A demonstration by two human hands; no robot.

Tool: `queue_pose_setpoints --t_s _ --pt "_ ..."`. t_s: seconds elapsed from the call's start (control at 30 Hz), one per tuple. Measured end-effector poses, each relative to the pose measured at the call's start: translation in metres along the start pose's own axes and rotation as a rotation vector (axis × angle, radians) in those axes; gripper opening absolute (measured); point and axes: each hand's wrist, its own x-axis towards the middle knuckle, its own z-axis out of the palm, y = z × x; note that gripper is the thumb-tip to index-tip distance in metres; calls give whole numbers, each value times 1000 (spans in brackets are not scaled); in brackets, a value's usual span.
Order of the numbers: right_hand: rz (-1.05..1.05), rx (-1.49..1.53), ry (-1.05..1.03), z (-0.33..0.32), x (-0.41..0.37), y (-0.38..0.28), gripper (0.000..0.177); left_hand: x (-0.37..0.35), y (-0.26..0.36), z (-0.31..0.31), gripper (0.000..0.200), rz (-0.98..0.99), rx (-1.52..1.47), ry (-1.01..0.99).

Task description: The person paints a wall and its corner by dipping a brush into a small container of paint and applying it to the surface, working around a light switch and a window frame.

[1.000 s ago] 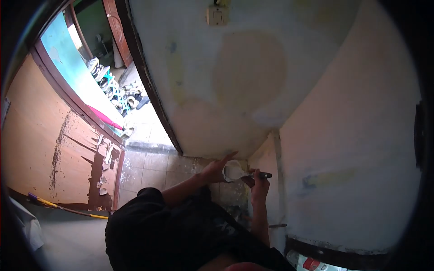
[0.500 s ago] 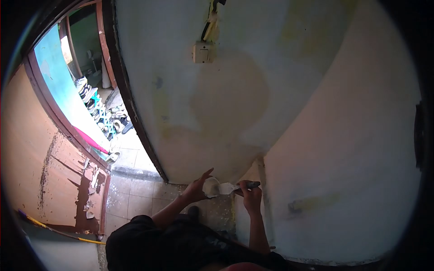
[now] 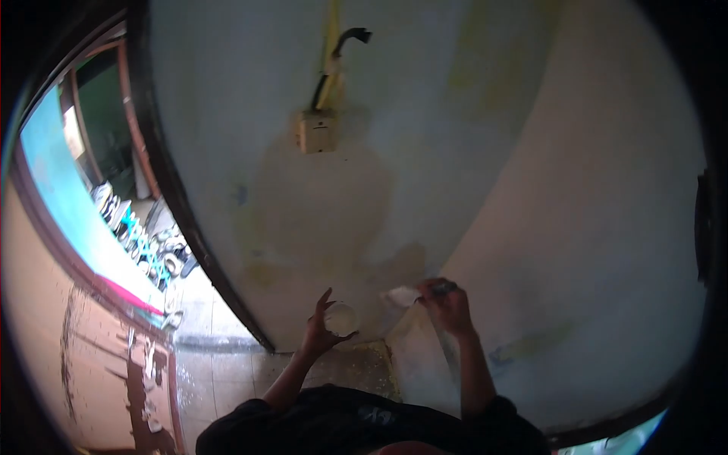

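A round, whitish container sits in my left hand, with the fingers curved around its side. My right hand is closed around the dark handle of a scraper. The scraper's pale, slightly blurred blade points left, close to the lower part of the wall, near the corner; whether it touches the wall cannot be told. The container is lower and to the left of the blade, apart from it.
A switch box with a dark cable is on the wall above. At the left, a doorway opens onto shoes on a rack. A peeling door panel stands lower left. Tiled floor lies below, and another wall rises at the right.
The view has tilted up and turned right. My right hand and the scraper have moved away from the container, up toward the wall. The container remains in my left hand.
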Motion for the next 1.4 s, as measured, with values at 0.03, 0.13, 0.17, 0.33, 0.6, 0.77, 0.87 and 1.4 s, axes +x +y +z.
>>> queue_pose_setpoints --t_s 0.03,0.13,0.17,0.33,0.6,0.77,0.87,1.4 --pt "-63 33 19 -9 10 -13 19 2 -3 -2 130 1 -10 30" --pt "-294 97 52 -37 45 -68 16 2 -8 -4 130 28 6 -12" --pt "-357 0 71 -48 56 -95 14 0 -11 -3 130 37 -1 -30" --pt "-618 -181 -29 -90 120 -216 12 -16 -23 1 132 -8 13 -68" --pt "-1113 -461 71 -109 239 -393 10 -27 -30 9 133 -21 31 -105" --pt "-1368 -403 286 -97 264 -431 10 -22 -33 14 133 -24 28 -98" --pt "-1464 -392 410 -105 274 -393 9 -21 -37 15 133 0 24 -105" --pt "-671 -369 -127 -127 163 -237 9 -7 -49 19 133 -1 36 -155"
